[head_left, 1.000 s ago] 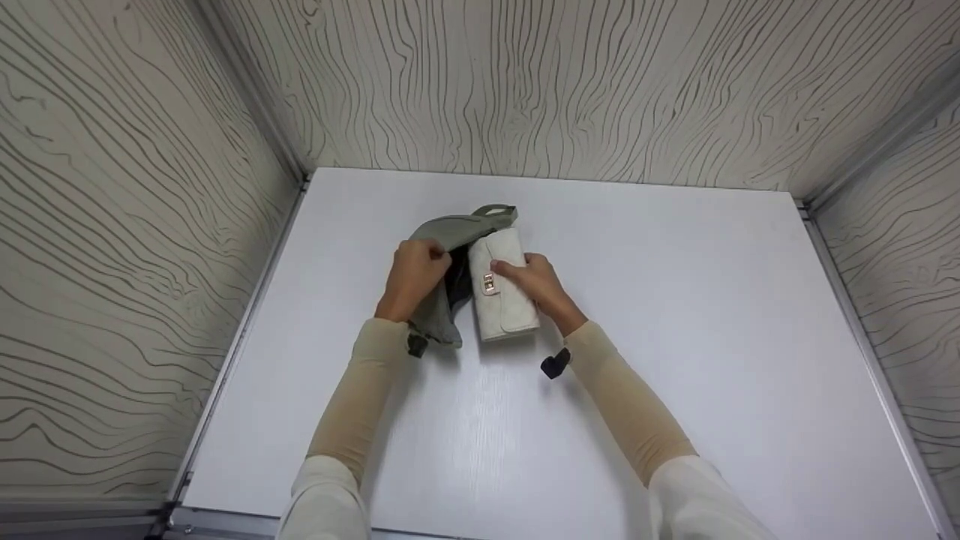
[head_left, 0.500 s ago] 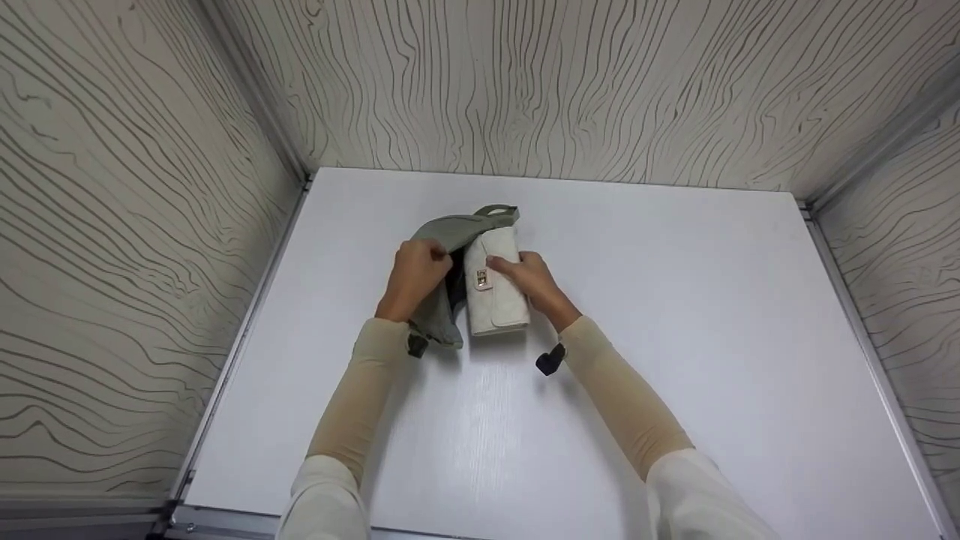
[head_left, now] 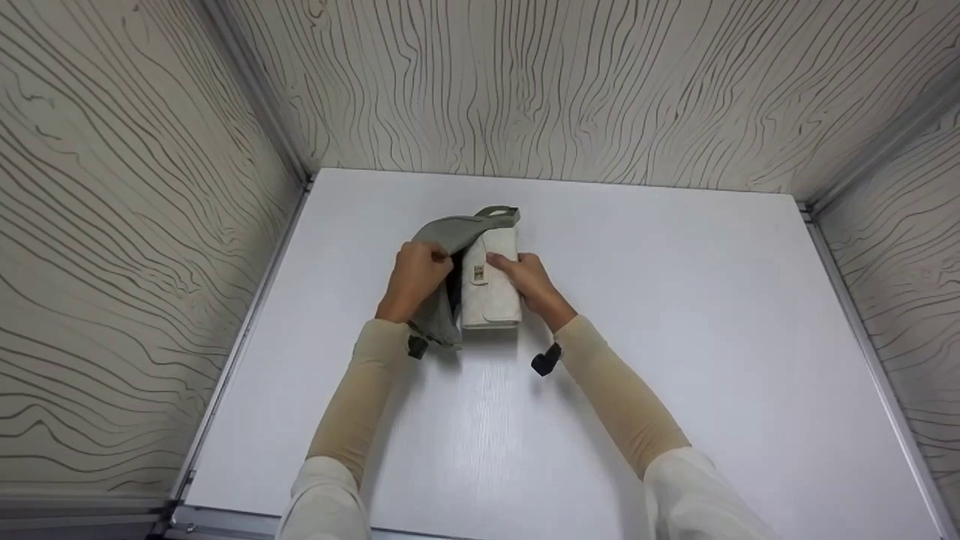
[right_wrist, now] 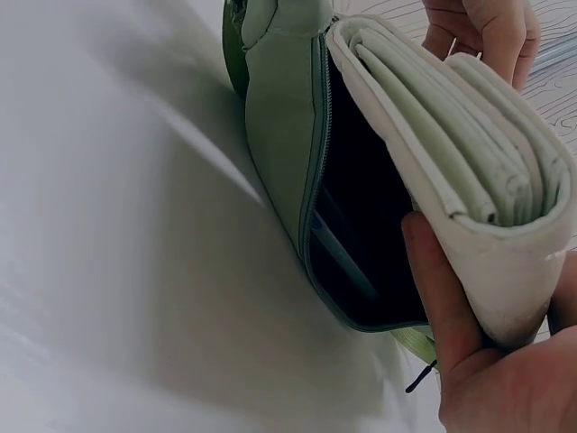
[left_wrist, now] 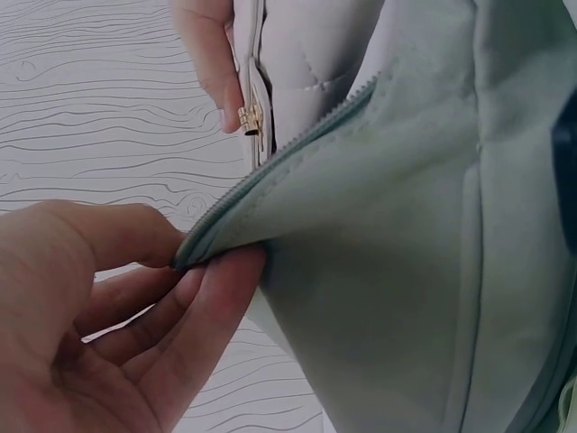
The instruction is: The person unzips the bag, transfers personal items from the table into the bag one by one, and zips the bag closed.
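Observation:
A grey-green zippered bag (head_left: 450, 232) with a loop handle lies on the white table. My left hand (head_left: 416, 276) pinches the zipper edge (left_wrist: 270, 171) of its opening between thumb and fingers. My right hand (head_left: 536, 286) grips an off-white quilted wallet (head_left: 493, 304) with a gold clasp (head_left: 478, 274), thumb across its front. In the right wrist view the wallet stands at the bag's gaping mouth, its folded layers (right_wrist: 442, 135) showing at one end. Inside the dark bag a slim bluish stick-like thing (right_wrist: 343, 257) shows.
The white table (head_left: 675, 337) reaches out around the bag on all sides. Panels with wood-grain lines (head_left: 525, 90) rise at the back and both sides, joined by metal rails (head_left: 255, 90). A dark zipper pull (right_wrist: 420, 376) hangs by the bag's end.
My right hand has brought the wallet a little left, closer against the bag's opening, and turned it more upright in the head view. The left hand has kept its hold on the bag's edge.

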Demonstrator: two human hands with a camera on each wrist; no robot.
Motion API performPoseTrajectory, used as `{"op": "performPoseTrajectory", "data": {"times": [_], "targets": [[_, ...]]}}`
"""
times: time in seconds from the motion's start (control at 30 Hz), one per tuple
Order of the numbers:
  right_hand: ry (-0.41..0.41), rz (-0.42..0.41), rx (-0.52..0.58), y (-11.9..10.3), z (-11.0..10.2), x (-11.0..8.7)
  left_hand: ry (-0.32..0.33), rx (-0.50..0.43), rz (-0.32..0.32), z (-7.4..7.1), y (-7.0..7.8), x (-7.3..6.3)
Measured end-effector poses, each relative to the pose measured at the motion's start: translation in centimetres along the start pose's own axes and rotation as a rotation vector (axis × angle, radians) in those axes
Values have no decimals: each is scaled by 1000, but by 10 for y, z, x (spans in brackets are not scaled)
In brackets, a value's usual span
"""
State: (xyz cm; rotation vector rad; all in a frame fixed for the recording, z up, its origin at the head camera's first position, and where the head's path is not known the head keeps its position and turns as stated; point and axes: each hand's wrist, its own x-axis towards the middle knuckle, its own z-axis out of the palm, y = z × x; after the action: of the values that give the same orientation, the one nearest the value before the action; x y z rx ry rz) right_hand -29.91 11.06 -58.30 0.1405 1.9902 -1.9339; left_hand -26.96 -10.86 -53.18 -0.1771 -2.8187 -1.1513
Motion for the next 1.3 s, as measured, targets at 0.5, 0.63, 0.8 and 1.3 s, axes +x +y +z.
{"op": "performPoseTrajectory", "data": {"times": [0.5, 0.63, 0.8, 1.3], "targets": [[18, 25, 92, 3, 5, 4, -10, -5, -40, 2, 0, 1], [10, 30, 96, 2, 5, 5, -7, -9, -38, 2, 0, 0], [1, 52, 89, -1, 6, 4, -8, -29, -32, 2, -1, -1], [14, 63, 112, -5, 8, 8, -12, -48, -52, 3, -1, 1]]}}
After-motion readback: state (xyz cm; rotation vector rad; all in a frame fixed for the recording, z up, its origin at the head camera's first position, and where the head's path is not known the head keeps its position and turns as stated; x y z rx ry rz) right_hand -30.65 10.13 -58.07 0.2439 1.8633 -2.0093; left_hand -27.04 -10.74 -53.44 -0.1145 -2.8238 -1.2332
